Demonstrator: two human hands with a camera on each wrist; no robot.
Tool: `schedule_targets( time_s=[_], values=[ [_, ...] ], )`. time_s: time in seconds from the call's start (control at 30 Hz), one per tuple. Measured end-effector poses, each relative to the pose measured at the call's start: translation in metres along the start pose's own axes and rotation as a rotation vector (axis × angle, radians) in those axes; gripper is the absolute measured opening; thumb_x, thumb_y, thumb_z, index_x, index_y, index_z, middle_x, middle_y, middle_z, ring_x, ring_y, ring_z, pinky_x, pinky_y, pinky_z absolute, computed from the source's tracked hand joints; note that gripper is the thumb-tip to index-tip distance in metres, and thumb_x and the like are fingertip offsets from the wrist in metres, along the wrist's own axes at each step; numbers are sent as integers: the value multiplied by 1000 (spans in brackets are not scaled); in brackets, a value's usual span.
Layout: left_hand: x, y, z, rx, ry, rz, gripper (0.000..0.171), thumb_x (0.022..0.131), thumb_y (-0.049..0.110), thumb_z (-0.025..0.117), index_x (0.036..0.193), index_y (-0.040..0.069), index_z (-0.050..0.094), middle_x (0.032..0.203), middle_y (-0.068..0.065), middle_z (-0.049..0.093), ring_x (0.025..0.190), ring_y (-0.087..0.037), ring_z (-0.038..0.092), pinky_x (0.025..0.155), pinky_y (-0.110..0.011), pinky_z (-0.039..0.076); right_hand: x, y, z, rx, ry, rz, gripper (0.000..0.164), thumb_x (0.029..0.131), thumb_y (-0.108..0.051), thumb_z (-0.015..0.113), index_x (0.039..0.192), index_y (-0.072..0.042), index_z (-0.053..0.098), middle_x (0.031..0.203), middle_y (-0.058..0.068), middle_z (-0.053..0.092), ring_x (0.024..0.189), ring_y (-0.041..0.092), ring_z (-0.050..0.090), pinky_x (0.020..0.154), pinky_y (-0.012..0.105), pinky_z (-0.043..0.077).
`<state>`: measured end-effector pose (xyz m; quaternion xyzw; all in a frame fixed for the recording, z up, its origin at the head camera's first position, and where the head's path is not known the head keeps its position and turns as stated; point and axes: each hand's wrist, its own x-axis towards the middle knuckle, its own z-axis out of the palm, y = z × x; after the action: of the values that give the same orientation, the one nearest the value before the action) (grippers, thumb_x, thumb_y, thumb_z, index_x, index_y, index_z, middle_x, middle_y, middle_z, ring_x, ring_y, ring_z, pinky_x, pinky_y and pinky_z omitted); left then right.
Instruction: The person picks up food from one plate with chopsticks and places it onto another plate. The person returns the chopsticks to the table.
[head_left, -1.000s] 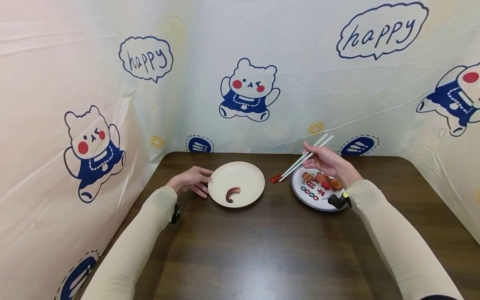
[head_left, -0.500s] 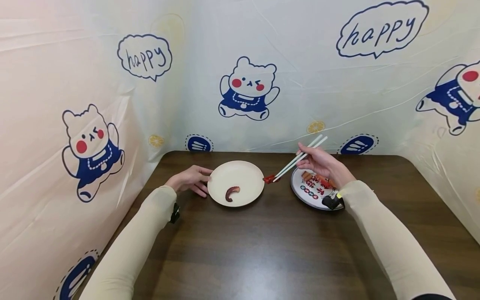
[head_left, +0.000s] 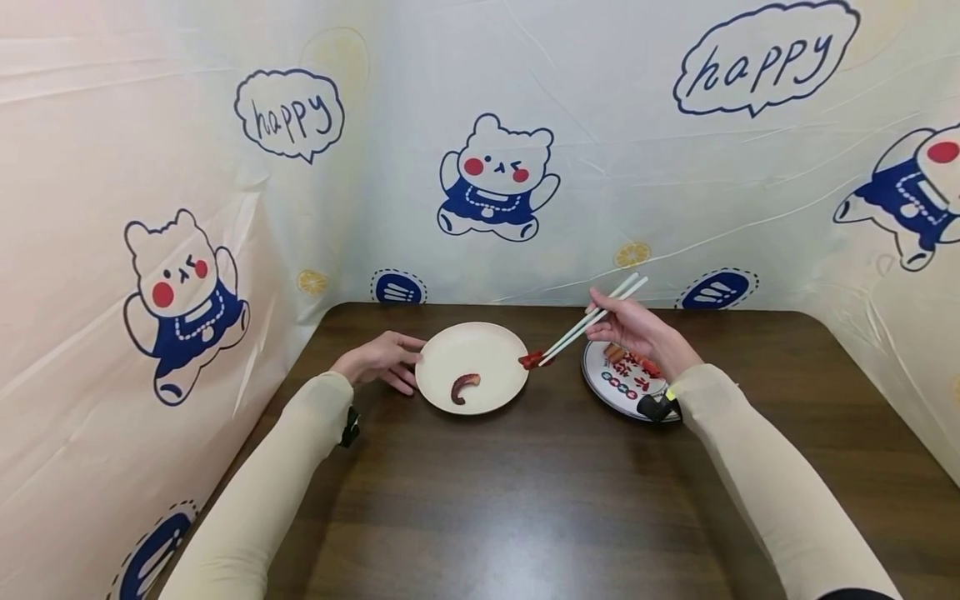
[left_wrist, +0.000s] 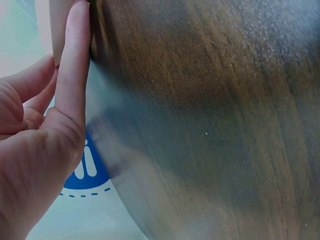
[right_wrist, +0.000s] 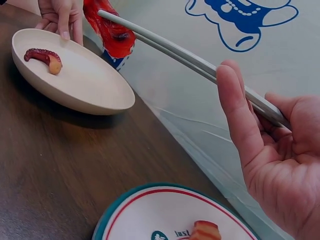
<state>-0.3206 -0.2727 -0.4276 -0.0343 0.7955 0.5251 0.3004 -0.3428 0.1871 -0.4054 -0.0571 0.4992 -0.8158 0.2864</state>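
The left plate (head_left: pixel 487 350) is plain cream; its curled morsel (head_left: pixel 461 389), maroon with an orange end. Glossy red food (right_wrist: pixel 112 35), pale grey-green chopsticks (right_wrist: pixel 190 57). The right plate (right_wrist: pixel 140 220): white, seemingly teal-edged with a red line. Brown wood-grain table (head_left: pixel 480 475); pale far cloth (head_left: pixel 615 183), blue-and-white bears (head_left: pixel 489 204).

head: above, forward-down | left wrist: close, tilted | right wrist: close, leftward, shares cream plate (head_left: pixel 483 350) with head

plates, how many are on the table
2: the plain plate, its rim at the left hand, and the printed plate, partly covered by the right hand. Any stacked beneath could be hidden.
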Motion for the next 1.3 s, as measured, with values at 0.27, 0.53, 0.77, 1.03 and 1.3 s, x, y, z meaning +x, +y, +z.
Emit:
schedule_targets(
  time_s=[0.27,0.53,0.77,1.03,1.3],
  values=[
    [1,-3,-1,1,1,6,55,111,9,54,162,1,37,125,-26,65,83,-29,76,77,-47,66,6,7,5,-9,47,-21,44,115,-28,46,89,1,66,70,18,70,63,22,75,66,29,66],
    [0,-4,-1,-3,1,0,54,111,9,54,162,1,37,121,-26,66,81,-28,76,77,-47,66,11,17,9,-1,100,-28,42,114,-29,49,91,1,66,73,18,70,63,23,75,68,30,66],
    [0,-3,-2,0,3,-4,55,111,10,54,162,2,37,129,-27,63,83,-29,76,78,-47,66,14,20,13,-18,115,-25,39,114,-29,50,96,3,65,76,18,70,65,23,75,71,29,66],
    [-3,1,-1,-7,7,-4,55,111,9,54,162,2,37,127,-27,63,82,-29,76,77,-47,66,22,23,20,4,114,-25,41,113,-30,51,93,3,65,74,19,71,65,25,76,71,33,66],
    [-2,0,0,-3,5,-2,54,111,9,55,162,2,38,129,-27,62,82,-28,76,77,-47,66,27,33,19,-22,130,-31,40,113,-29,51,93,3,64,75,18,71,66,24,75,72,32,66]
  ],
)
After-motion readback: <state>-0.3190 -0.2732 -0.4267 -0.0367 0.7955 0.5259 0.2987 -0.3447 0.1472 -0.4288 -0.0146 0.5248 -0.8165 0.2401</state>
